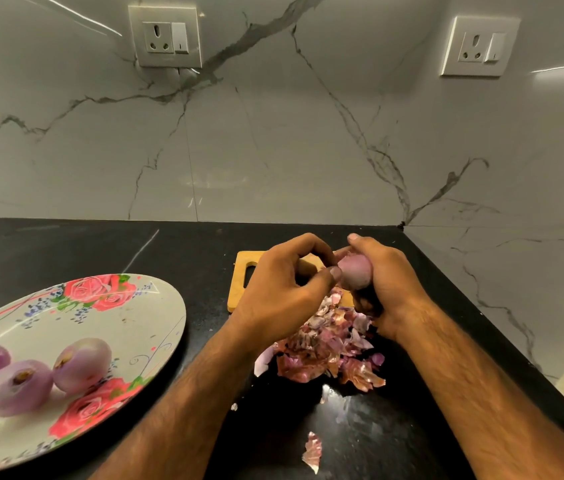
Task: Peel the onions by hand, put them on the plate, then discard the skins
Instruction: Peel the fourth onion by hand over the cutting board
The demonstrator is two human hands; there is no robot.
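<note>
Centrally, one onion (355, 273) is held above the far end of the heap of skins (325, 348), just over the near edge of a single wooden cutting board (239, 282). The grip of the right hand (388, 289) is closed round the onion, with the fingers wrapped behind and beneath it, so that only its pale purple, mostly bared flank is seen. The grip of the left hand (284, 289) is closed too: its fingers are curled, and the thumb and forefinger are pinched at the onion's left side. Whether a strip of skin is caught between them cannot be told. The skins are piled in one loose heap on the black bench (100, 251), between the two forearms and partly over the board's near edge. Three stray scraps are seen apart from the heap, nearer the person: one larger scrap (312, 452) at the bottom and two small flecks close to the left forearm. Well to the left, one flowered plate (155, 306) is set on the bench, and three peeled onions (17, 388) are gathered on its near left part, the two nearer ones touching or nearly so. Behind the bench a grey-veined marble wall (273, 133) is seen, with two sockets (165, 36) mounted on it, one at the upper left and one at the upper right.
</note>
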